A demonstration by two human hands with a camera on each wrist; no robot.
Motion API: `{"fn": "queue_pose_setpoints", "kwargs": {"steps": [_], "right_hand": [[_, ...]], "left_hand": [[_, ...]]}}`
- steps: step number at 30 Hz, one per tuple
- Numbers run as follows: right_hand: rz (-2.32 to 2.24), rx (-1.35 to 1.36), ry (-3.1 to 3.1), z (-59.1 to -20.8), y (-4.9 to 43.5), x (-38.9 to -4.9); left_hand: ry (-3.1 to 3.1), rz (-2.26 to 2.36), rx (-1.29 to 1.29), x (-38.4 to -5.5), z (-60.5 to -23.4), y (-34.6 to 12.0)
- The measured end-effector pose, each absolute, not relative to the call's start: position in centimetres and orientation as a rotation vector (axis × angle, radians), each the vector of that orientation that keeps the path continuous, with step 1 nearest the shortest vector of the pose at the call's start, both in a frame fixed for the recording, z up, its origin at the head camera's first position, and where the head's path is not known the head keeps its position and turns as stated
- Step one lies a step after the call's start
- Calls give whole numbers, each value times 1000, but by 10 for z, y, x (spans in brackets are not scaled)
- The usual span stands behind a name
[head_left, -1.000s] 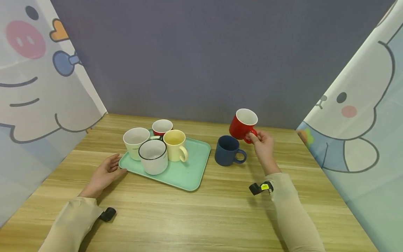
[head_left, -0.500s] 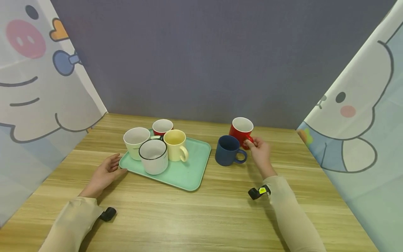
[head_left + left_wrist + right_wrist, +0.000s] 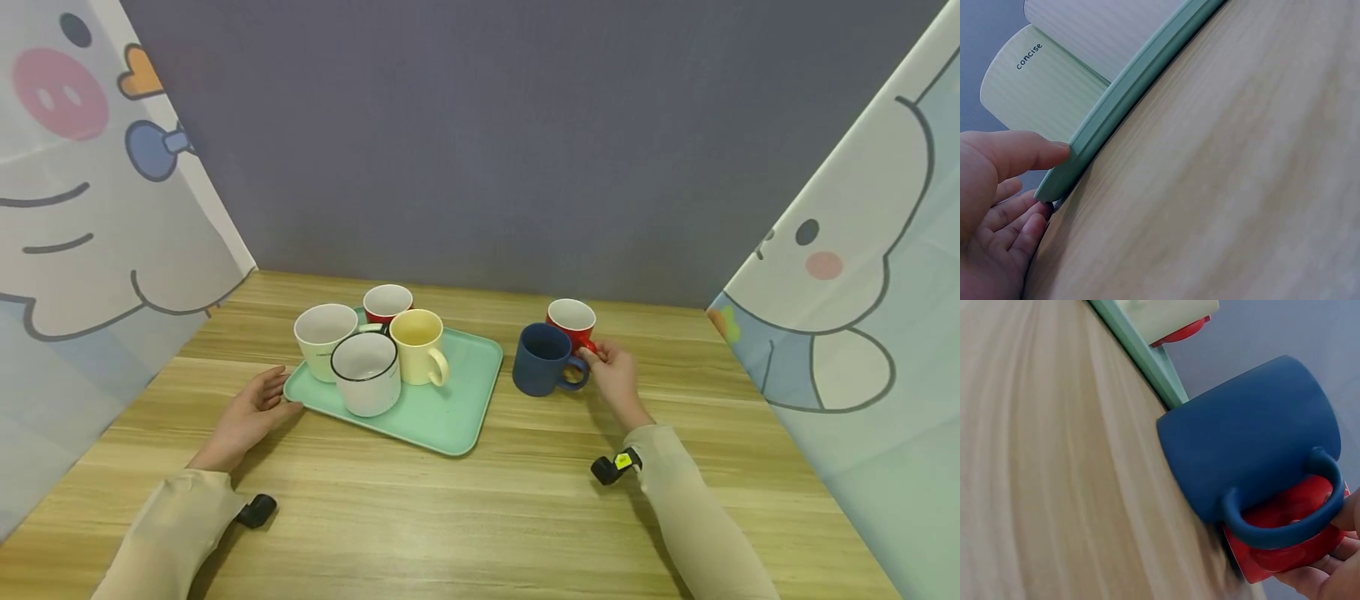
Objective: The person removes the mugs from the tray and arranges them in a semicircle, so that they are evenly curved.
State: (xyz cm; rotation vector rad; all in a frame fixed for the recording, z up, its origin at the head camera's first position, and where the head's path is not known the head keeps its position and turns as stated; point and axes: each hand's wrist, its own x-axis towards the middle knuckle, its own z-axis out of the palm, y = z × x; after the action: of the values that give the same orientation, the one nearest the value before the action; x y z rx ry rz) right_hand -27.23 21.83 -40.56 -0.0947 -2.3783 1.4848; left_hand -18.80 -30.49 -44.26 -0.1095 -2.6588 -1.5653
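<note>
My right hand [image 3: 617, 379] pinches the handle of a red mug [image 3: 572, 317] with a white inside. That mug is upright, low behind a navy blue mug [image 3: 542, 360] that partly covers it. In the right wrist view, the blue mug's handle overlaps the red mug [image 3: 1266, 556] and my fingertips [image 3: 1307, 578]. My left hand [image 3: 247, 421] holds the near left corner of a mint-green tray [image 3: 461, 400], thumb on the front edge and fingers around the side. In the left wrist view, the thumb [image 3: 1041, 153] touches the tray's rim.
Closely grouped on the tray are a pale cream mug [image 3: 324, 337], a white black-rimmed mug [image 3: 367, 379], a yellow mug [image 3: 416, 350] and another red mug [image 3: 384, 304] at the back. Grey panelling [image 3: 480, 150] stands behind the wooden table [image 3: 420, 525], with cartoon-printed sheets at both sides.
The red mug has come down from the air, moving slightly left to behind the blue mug, with my right hand on its handle throughout. My left hand and the tray stay put.
</note>
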Motion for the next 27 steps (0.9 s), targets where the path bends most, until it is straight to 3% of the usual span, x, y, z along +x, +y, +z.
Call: {"fn": "queue_pose_setpoints", "kwargs": {"steps": [20,27], "right_hand": [[1652,-101,-2448,-405,229,-273],[1489,-4,-2583,-401,239,-273]], "left_hand": [[-2643,-1563,-111,-186,-442,-305],[-2640,-1565,-122,-186,-442,-303]]}}
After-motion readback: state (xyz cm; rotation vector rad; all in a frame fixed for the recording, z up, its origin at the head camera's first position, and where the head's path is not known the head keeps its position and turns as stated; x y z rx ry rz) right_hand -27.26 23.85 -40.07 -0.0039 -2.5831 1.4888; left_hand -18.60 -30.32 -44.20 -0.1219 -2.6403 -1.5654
